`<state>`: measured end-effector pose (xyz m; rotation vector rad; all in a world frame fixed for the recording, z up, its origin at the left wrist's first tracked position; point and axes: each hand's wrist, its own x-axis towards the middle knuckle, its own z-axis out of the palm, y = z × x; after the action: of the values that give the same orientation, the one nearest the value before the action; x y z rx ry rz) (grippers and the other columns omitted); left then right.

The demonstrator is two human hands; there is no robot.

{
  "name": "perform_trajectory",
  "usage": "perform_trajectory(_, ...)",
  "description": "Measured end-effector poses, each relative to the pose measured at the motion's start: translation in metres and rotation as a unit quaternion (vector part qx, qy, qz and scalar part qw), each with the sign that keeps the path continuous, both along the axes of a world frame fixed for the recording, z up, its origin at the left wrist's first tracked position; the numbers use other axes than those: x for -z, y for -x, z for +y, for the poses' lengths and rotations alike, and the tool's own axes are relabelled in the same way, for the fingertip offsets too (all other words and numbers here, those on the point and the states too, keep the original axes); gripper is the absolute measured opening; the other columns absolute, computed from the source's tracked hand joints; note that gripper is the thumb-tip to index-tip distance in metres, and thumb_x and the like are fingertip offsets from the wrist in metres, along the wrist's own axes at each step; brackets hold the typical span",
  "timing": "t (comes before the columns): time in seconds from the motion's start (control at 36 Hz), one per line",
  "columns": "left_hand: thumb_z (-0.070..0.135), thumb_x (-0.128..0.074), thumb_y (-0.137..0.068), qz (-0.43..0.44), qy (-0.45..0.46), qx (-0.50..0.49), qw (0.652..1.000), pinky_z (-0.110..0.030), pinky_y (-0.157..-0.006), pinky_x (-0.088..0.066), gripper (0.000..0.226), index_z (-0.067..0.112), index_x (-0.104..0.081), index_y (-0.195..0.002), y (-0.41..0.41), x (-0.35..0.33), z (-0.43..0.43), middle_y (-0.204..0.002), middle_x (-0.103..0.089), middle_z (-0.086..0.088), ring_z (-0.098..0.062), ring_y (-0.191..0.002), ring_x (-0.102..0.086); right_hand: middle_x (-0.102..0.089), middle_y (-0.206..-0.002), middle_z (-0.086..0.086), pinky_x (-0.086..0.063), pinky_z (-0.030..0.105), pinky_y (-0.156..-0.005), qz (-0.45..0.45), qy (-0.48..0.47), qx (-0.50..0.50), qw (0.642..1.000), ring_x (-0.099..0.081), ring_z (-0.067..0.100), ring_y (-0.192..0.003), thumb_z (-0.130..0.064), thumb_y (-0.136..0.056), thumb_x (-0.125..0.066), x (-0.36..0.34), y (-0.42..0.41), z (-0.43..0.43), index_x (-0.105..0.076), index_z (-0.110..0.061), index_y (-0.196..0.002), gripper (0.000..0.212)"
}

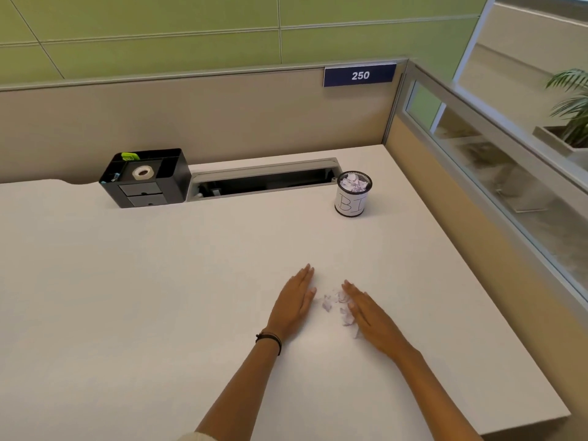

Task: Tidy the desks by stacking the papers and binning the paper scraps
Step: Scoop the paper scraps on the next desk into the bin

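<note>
A small heap of crumpled white paper scraps (334, 304) lies on the white desk (159, 297), right of centre. My left hand (294, 300) rests flat just left of the heap, fingers straight and together. My right hand (369, 313) lies flat against the heap's right side, touching some scraps. Neither hand holds anything. A small black mesh cup labelled "BI" (352, 198), filled with crumpled scraps, stands at the back right of the desk.
A black desk organiser (146, 179) with a tape roll stands at the back left. An open cable tray slot (264, 183) runs along the back edge. Beige partitions close the back and right sides; the desk's right edge is near.
</note>
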<state>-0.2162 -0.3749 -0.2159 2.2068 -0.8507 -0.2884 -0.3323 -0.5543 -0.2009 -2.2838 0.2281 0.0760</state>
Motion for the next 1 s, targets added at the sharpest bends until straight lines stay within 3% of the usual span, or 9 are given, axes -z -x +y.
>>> perform_trajectory(0.08,0.033,-0.029,-0.102,0.023,-0.033,-0.020,0.999,-0.019,-0.115,0.002,0.053,0.017,-0.013,-0.149,-0.018,-0.004,-0.009,-0.157,-0.008,0.006,-0.006,-0.144,-0.005,-0.017,-0.148,-0.020,-0.013,0.023,-0.117,-0.035,0.008,0.083,0.996,-0.017,-0.004,-0.137,-0.023,-0.101,-0.030,-0.006,0.010,0.000,-0.023,-0.025,-0.145,0.045)
perform_trajectory(0.17,0.033,-0.027,-0.102,0.036,-0.073,-0.011,0.997,-0.022,-0.115,0.004,0.054,0.010,-0.012,-0.149,-0.032,-0.010,-0.021,-0.157,-0.009,-0.001,-0.012,-0.145,-0.005,-0.018,-0.151,-0.015,-0.011,0.017,-0.112,-0.033,0.001,0.148,0.988,-0.017,0.000,-0.139,-0.026,-0.101,-0.030,-0.006,0.025,0.000,-0.019,-0.021,-0.147,0.048)
perform_trajectory(0.42,0.031,-0.025,-0.103,0.066,-0.067,0.022,0.995,-0.022,-0.114,0.005,0.051,0.013,-0.014,-0.149,-0.016,-0.008,-0.023,-0.157,-0.011,0.002,-0.007,-0.144,-0.005,0.011,-0.151,-0.008,0.006,0.016,-0.111,0.018,0.089,0.101,0.991,0.009,0.002,-0.139,-0.037,-0.098,-0.038,0.012,0.049,0.023,0.011,-0.014,-0.145,0.072)
perform_trajectory(0.58,0.033,-0.023,-0.103,0.146,0.031,-0.037,0.988,-0.015,-0.112,0.005,0.049,0.017,-0.016,-0.149,0.037,-0.007,-0.025,-0.156,-0.014,0.006,0.002,-0.140,-0.006,0.014,-0.151,-0.003,0.013,0.016,-0.112,0.012,0.170,0.097,0.981,0.008,0.007,-0.141,-0.074,-0.079,0.003,0.025,0.031,0.043,0.014,-0.014,-0.142,0.087)
perform_trajectory(0.72,0.037,-0.017,-0.102,0.262,0.091,-0.032,0.960,-0.013,-0.112,0.002,0.050,0.021,-0.015,-0.149,0.059,-0.019,-0.031,-0.152,-0.014,0.014,0.009,-0.134,-0.008,0.012,-0.153,-0.001,0.006,0.022,-0.115,0.011,0.165,0.080,0.983,0.006,0.011,-0.144,-0.076,-0.075,0.013,0.024,0.010,0.046,0.007,-0.010,-0.147,0.098)
perform_trajectory(0.81,0.046,-0.015,-0.098,0.326,0.147,-0.057,0.932,-0.016,-0.113,-0.006,0.055,0.025,-0.017,-0.149,0.054,-0.026,-0.027,-0.148,-0.017,0.019,0.008,-0.134,-0.013,0.012,-0.152,-0.002,0.006,0.022,-0.115,0.010,0.155,0.069,0.985,0.006,0.011,-0.143,-0.078,-0.076,0.009,0.020,0.002,0.045,0.009,-0.011,-0.145,0.097)
perform_trajectory(0.89,0.040,-0.015,-0.102,0.313,0.170,-0.089,0.930,-0.015,-0.110,-0.009,0.048,0.028,-0.023,-0.148,0.042,-0.026,-0.013,-0.146,-0.020,0.022,0.009,-0.133,-0.016,0.014,-0.152,-0.002,0.000,0.026,-0.117,0.001,0.143,0.051,0.988,0.008,0.011,-0.143,-0.080,-0.075,0.003,0.013,-0.002,0.043,0.013,-0.016,-0.143,0.093)
perform_trajectory(0.94,0.039,-0.018,-0.102,0.284,0.175,-0.114,0.936,-0.017,-0.112,-0.009,0.046,0.028,-0.027,-0.146,0.032,-0.024,-0.001,-0.146,-0.022,0.022,0.007,-0.136,-0.017,0.012,-0.155,-0.001,-0.010,0.030,-0.115,-0.005,0.131,0.036,0.991,0.007,0.014,-0.143,-0.076,-0.081,-0.014,0.005,-0.005,0.043,0.013,-0.022,-0.143,0.086)
perform_trajectory(1.0,0.039,-0.021,-0.101,0.251,0.172,-0.142,0.942,-0.018,-0.113,-0.009,0.047,0.026,-0.030,-0.145,0.021,-0.019,0.011,-0.147,-0.023,0.021,0.004,-0.139,-0.017,0.013,-0.156,-0.002,-0.019,0.031,-0.113,-0.001,0.117,0.023,0.993,0.008,0.016,-0.144,-0.056,-0.091,-0.038,-0.002,-0.008,0.044,0.011,-0.026,-0.144,0.078)
